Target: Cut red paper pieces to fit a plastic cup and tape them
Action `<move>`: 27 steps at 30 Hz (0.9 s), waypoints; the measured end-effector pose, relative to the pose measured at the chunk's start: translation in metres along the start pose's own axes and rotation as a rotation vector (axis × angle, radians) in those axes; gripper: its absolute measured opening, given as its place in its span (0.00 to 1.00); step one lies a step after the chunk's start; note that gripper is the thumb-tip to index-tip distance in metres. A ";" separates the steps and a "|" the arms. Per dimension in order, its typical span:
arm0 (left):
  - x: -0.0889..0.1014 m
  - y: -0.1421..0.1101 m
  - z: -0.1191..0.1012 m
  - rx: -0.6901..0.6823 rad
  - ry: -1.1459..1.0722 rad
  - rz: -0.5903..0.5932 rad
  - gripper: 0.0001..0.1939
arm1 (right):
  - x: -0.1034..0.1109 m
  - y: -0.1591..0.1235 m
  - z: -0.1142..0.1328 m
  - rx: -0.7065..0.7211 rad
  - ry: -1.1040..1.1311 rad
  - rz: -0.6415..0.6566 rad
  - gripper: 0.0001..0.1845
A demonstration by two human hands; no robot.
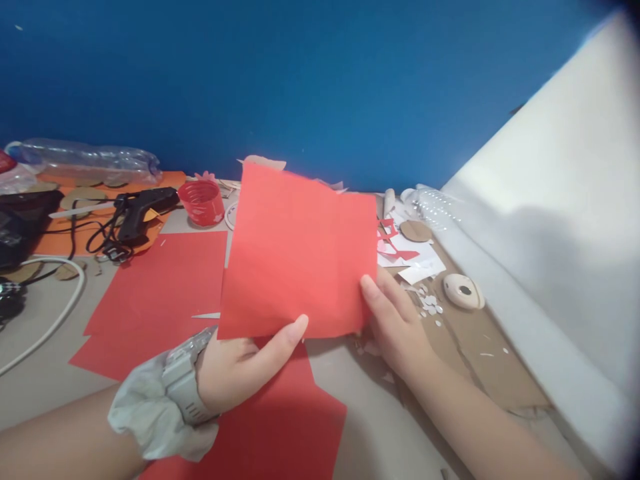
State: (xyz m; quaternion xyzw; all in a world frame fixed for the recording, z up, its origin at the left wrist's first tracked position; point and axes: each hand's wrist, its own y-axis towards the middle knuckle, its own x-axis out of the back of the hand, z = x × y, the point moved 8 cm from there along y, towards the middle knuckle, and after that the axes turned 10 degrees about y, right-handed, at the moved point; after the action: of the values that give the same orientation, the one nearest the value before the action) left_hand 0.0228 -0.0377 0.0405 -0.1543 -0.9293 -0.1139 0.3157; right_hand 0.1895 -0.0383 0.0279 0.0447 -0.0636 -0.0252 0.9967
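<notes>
Both of my hands hold up one red paper sheet [295, 257] above the table. My left hand [245, 367] pinches its bottom edge, thumb on the front, with a grey watch and a pale scrunchie on the wrist. My right hand [393, 320] grips the sheet's lower right corner, fingers closed on it. More red paper sheets [165, 293] lie flat on the table under and left of the hands.
A black glue gun [143, 210] with its cable lies at the back left, near a red cup [203, 202] and a clear plastic bottle [90, 160]. Paper scraps [410, 257], cardboard [480, 353] and a white tape dispenser [464, 291] lie right. A white sheet [560, 233] slopes along the right edge.
</notes>
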 end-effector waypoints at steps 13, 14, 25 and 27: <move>0.031 0.007 0.025 -0.053 -0.130 -0.592 0.33 | 0.001 0.003 -0.021 -0.136 0.532 -0.014 0.10; 0.032 0.004 0.020 -0.098 -0.089 -0.612 0.33 | -0.001 0.003 -0.021 -0.140 0.536 -0.007 0.10; -0.005 0.003 -0.012 -0.222 0.448 -0.118 0.26 | -0.015 -0.005 -0.008 -0.094 0.476 0.090 0.11; -0.007 0.004 -0.010 -0.228 0.413 -0.100 0.27 | -0.020 -0.007 -0.007 -0.102 0.445 0.134 0.10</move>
State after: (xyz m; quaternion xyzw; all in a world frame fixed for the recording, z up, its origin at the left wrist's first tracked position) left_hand 0.0351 -0.0390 0.0447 -0.1161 -0.8325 -0.2626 0.4738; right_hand 0.1706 -0.0435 0.0184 -0.0057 0.1560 0.0485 0.9865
